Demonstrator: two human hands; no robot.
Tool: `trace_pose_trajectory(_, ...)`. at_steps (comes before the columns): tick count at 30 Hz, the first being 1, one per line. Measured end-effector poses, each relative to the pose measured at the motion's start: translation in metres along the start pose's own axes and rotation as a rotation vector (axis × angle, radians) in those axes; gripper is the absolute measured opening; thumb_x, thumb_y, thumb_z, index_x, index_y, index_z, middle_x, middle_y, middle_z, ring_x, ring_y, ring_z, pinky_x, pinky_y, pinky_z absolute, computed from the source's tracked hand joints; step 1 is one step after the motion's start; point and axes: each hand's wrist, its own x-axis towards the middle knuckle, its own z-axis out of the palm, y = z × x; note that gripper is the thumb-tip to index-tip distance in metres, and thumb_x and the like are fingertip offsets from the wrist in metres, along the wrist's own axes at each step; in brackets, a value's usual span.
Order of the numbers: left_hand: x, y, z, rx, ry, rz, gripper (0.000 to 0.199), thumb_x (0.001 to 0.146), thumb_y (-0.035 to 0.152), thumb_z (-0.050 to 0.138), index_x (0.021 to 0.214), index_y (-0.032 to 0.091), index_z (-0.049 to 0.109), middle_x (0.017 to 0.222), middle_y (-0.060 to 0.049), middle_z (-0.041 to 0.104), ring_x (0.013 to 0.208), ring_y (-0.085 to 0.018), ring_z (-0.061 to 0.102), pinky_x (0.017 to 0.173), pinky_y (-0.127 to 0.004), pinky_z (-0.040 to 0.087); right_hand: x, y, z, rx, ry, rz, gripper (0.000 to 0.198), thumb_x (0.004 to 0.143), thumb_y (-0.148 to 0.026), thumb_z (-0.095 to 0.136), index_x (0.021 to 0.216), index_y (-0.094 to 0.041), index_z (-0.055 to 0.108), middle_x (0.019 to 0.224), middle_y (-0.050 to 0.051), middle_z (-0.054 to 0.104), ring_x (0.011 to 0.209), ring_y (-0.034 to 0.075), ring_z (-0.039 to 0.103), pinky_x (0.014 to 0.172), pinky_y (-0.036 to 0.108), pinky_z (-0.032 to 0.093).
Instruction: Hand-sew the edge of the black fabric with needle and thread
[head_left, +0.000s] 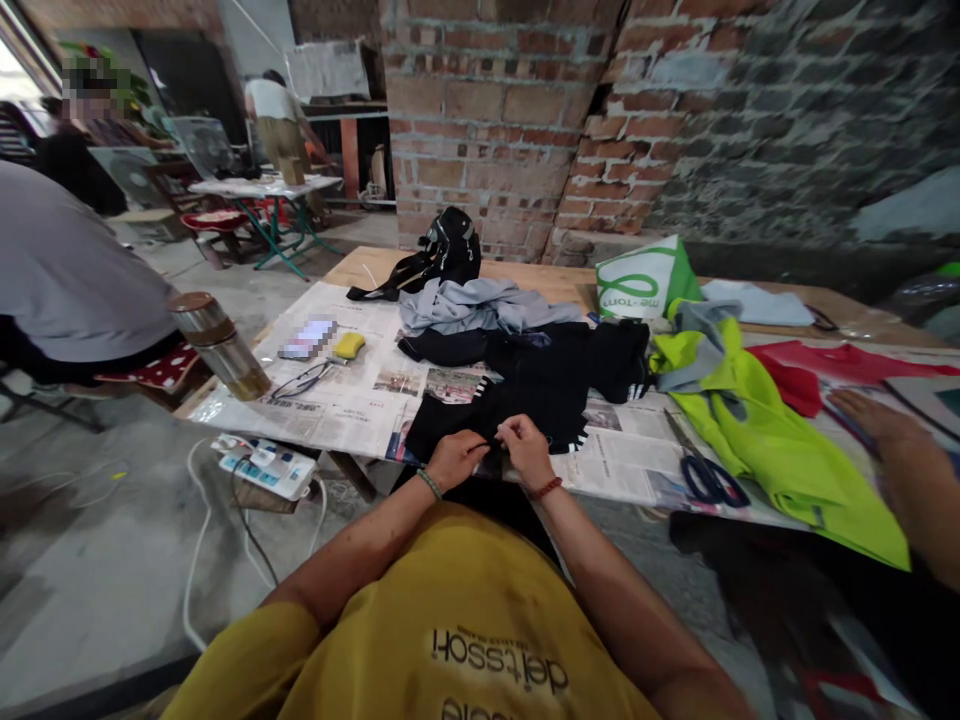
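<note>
A black garment [532, 390] with white stripes at its edges lies spread over the newspaper-covered table in front of me. At its near edge my left hand [456, 459] is closed, the fingertips pinching the black cloth. Close beside it on the right, my right hand [527, 453] is closed in a pinch just above the garment's edge. Whatever its fingertips hold is too small to make out. Behind the black garment a crumpled grey garment [487, 305] is heaped. Dark-handled scissors [709, 480] lie to the right, beside a neon yellow-green garment [757, 410].
On the left of the table [315, 415] stand a steel flask [225, 350], a phone [309, 338], a yellow sponge-like block [349, 346] and glasses [300, 380]. A power strip [266, 468] sits below the edge. A co-worker's hand [874, 420] rests at right, near red cloth [847, 365].
</note>
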Motion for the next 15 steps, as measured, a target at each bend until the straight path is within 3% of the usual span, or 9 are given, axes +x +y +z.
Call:
trace_pose_trajectory(3,-0.001,-0.001,-0.001,-0.025,-0.001,0.010,0.010,0.081,0.017,0.056,0.081,0.014,0.066,0.076,-0.003,0.065,0.073,-0.012,0.059,0.069,-0.022,0.046,0.018,-0.006,-0.010,0.224,0.153,0.087,0.021,0.068,-0.038,0.058,0.069,-0.019,0.050,0.057,-0.003,0.058,0.047,0.009,0.049,0.049,0.022,0.040)
trace_pose_trajectory(5,0.000,-0.001,-0.001,-0.032,-0.006,0.006,0.011,0.081,0.018,0.056,0.081,0.015,0.066,0.076,-0.003,0.065,0.073,-0.012,0.059,0.069,-0.022,0.046,0.025,-0.014,-0.017,0.276,0.171,0.084,0.022,0.067,-0.038,0.062,0.069,-0.019,0.050,0.058,-0.004,0.059,0.046,0.007,0.049,0.048,0.020,0.040)
trace_pose_trajectory(11,0.001,0.001,-0.003,-0.048,-0.003,-0.017,0.011,0.080,0.018,0.056,0.081,0.016,0.067,0.077,-0.003,0.066,0.073,-0.012,0.060,0.071,-0.022,0.047,0.021,-0.033,-0.020,0.488,-0.099,0.250,0.031,0.068,-0.043,0.064,0.080,-0.021,0.047,0.072,-0.001,0.067,0.055,0.014,0.064,0.044,0.022,0.045)
trace_pose_trajectory(15,0.002,0.002,-0.002,-0.056,0.007,-0.007,0.010,0.080,0.016,0.057,0.081,0.016,0.067,0.076,-0.003,0.066,0.072,-0.012,0.060,0.070,-0.022,0.047,0.029,-0.034,-0.023,0.593,-0.081,0.239,0.029,0.067,-0.038,0.068,0.081,-0.020,0.050,0.069,-0.002,0.065,0.066,0.015,0.067,0.059,0.027,0.053)
